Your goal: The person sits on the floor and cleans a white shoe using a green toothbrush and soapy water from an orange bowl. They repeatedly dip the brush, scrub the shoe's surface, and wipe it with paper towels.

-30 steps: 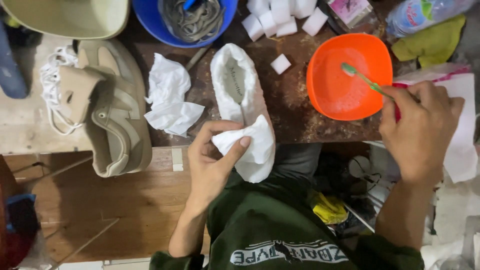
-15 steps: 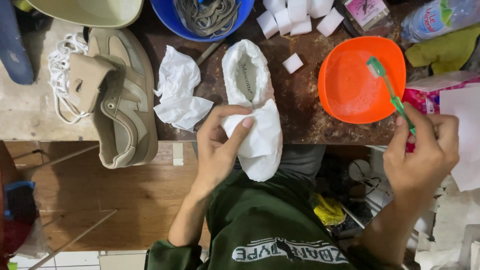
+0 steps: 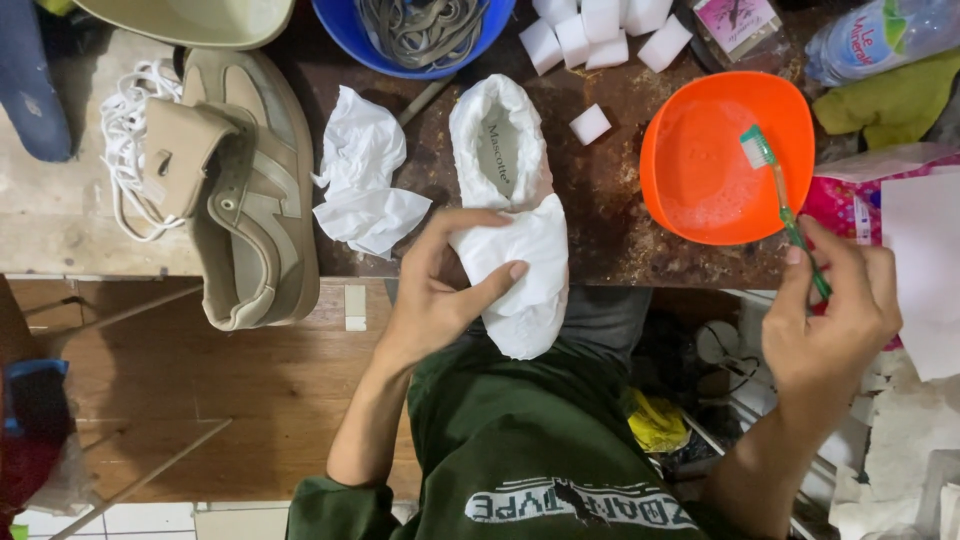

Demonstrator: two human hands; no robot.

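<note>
My left hand (image 3: 440,290) grips a shoe wrapped in white paper (image 3: 510,210) around its toe end; the shoe lies on the dark brown table with its opening facing up. My right hand (image 3: 830,310) holds a green toothbrush (image 3: 785,205) by the handle, bristle head raised over the orange bowl (image 3: 725,160), which holds soapy liquid. The brush head hangs above the bowl's right half, apart from the shoe.
A beige sneaker (image 3: 240,190) with loose white laces lies at left. Crumpled white paper (image 3: 365,185) sits between the two shoes. A blue bowl (image 3: 410,35) with grey laces, white sponge cubes (image 3: 600,40) and a plastic bottle (image 3: 880,40) line the far edge.
My right hand has drawn the toothbrush back from inside the orange bowl and turned it more upright. My left hand has shifted its grip over the wrapped shoe's toe.
</note>
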